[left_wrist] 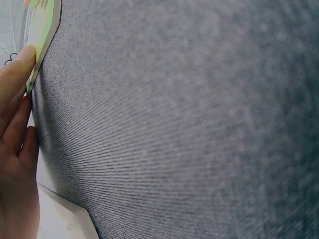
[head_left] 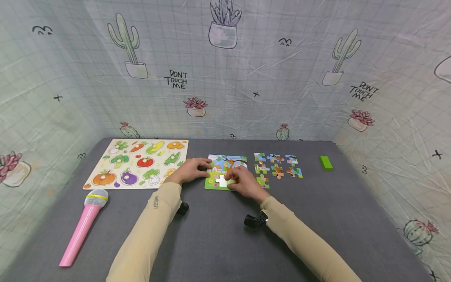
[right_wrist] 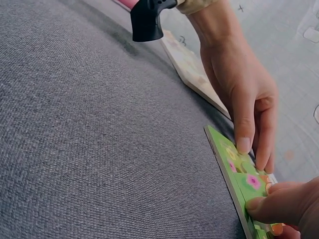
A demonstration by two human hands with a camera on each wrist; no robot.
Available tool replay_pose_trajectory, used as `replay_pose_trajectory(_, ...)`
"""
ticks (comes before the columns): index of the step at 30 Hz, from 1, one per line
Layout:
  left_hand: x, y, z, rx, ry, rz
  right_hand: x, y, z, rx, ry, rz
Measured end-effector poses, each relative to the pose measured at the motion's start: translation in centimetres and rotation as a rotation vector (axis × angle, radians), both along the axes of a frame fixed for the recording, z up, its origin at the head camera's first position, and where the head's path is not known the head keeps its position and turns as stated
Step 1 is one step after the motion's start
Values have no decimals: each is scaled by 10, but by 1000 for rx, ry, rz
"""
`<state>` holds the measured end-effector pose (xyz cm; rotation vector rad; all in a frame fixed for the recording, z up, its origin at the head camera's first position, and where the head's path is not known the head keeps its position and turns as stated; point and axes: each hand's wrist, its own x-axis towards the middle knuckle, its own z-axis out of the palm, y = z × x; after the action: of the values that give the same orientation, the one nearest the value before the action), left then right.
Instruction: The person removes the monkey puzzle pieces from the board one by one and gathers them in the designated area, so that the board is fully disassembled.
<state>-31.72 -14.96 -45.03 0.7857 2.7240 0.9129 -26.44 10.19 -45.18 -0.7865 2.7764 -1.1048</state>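
Note:
A small jigsaw board [head_left: 215,187] with a picture of a tree, a house and flowers lies in the middle of the table; a white gap shows in its lower part. My left hand [head_left: 190,170] touches its left edge, with the thumb on the green border in the left wrist view. Over the lower right part, my right hand [head_left: 246,183] pinches a green puzzle piece with a pink flower [right_wrist: 252,182] at the board's surface. The right fingers partly hide that piece. Several loose puzzle pieces [head_left: 277,171] lie in rows to the right of the board.
A vegetable puzzle board [head_left: 116,150] lies at the back left, partly behind the left hand. In front of it is a pink toy microphone [head_left: 82,231]. A green block [head_left: 325,163] sits at the far right. Patterned cloth walls [head_left: 225,86] enclose the grey table [head_left: 218,243].

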Motion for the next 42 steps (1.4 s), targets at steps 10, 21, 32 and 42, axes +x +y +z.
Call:
replay_pose_trajectory(10,0,1,2,5,-1,6,-1,3,7,1,-95,14)
replay_pose_trajectory(21,-1,1,1,7,-13,3,-5,19,10,-92,-256,24)
replay_pose_trajectory(32,-1,1,-1,11,-12,-2,-6,19,5,-120,-276,-30)
replay_pose_trajectory(42,0,-1,0,10,8,-3,-2,19,0,-253,-262,-96)
